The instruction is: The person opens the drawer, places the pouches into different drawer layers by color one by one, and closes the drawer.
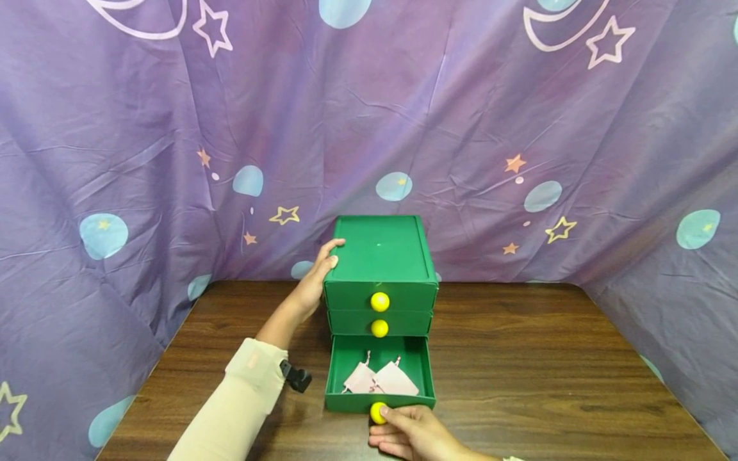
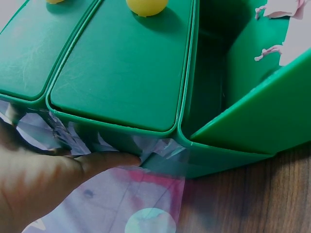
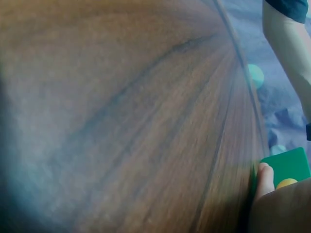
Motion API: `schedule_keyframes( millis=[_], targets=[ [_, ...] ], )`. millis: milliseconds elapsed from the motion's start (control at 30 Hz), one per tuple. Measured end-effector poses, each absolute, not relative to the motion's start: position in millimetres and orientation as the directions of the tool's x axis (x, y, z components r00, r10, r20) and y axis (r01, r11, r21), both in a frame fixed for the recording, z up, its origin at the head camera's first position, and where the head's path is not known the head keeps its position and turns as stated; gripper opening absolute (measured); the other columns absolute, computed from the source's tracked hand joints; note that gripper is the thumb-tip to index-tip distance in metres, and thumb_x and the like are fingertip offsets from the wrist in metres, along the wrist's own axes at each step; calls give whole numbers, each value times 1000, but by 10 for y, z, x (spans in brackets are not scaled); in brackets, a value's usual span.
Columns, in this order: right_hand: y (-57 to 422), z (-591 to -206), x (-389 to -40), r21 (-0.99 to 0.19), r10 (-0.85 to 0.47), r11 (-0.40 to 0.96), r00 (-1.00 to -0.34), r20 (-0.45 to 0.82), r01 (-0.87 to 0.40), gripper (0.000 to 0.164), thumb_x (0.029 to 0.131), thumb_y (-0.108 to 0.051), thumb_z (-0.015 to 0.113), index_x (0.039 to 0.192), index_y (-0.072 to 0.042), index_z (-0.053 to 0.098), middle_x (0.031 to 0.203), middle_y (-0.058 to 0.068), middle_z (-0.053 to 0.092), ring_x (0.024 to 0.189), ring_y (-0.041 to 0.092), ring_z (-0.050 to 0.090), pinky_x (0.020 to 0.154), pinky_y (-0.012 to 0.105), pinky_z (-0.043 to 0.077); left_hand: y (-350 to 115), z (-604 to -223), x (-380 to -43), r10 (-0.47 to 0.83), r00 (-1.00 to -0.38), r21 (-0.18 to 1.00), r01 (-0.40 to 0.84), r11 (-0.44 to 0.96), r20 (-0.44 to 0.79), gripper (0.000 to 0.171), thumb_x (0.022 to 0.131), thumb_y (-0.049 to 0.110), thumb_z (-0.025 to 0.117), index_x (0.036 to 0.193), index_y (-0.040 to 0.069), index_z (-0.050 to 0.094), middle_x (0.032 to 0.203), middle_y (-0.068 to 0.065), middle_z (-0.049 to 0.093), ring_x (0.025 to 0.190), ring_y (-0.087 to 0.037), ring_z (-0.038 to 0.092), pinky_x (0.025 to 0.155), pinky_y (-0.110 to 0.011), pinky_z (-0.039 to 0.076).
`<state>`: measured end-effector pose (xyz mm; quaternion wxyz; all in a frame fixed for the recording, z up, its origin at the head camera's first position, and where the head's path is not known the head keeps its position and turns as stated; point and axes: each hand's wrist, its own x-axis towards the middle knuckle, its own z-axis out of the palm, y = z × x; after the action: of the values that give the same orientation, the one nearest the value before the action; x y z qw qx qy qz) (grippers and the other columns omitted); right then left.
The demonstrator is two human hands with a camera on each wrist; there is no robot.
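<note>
A green three-drawer box stands on the table with its bottom drawer pulled out. Inside that drawer lie two small pale pink drawstring pouches. My right hand pinches the yellow round knob of the bottom drawer, thumb on top. My left hand rests against the box's left side, fingertips at the top edge. In the left wrist view the left thumb lies straight along the side wall. The right wrist view shows only part of the right hand, low at the right.
Above the open drawer, the upper two drawers, with yellow knobs, are closed. The dark wooden table extends to both sides. Behind it hangs a purple cloth with moons and stars. Clear tape sticks to the box's side.
</note>
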<state>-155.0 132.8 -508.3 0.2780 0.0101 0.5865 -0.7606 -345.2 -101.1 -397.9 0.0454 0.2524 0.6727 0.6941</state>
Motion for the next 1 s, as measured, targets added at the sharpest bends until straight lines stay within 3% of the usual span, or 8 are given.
schedule_keyframes(
  millis=[300,1000],
  targets=[
    [1339,-5080,-1621,-889,-422,-188,-851,-312,418,30,106,-22,59,112,5,67,98,15,76,89,20,75,83,31,60,-1008,-3982,-3460,405,-862,951,297,-84,305,53,108,22,27,159,9,20,166,-18,12,142,-32,26,120,-49,18],
    [1336,-5094,-1703,-883,-417,-197,-852,-318,426,29,105,-23,59,111,4,67,96,15,76,86,21,76,82,33,60,-1011,-3999,-3471,399,-866,952,293,-86,302,54,107,23,28,159,9,21,164,-19,17,137,-32,31,117,-44,24]
  ],
)
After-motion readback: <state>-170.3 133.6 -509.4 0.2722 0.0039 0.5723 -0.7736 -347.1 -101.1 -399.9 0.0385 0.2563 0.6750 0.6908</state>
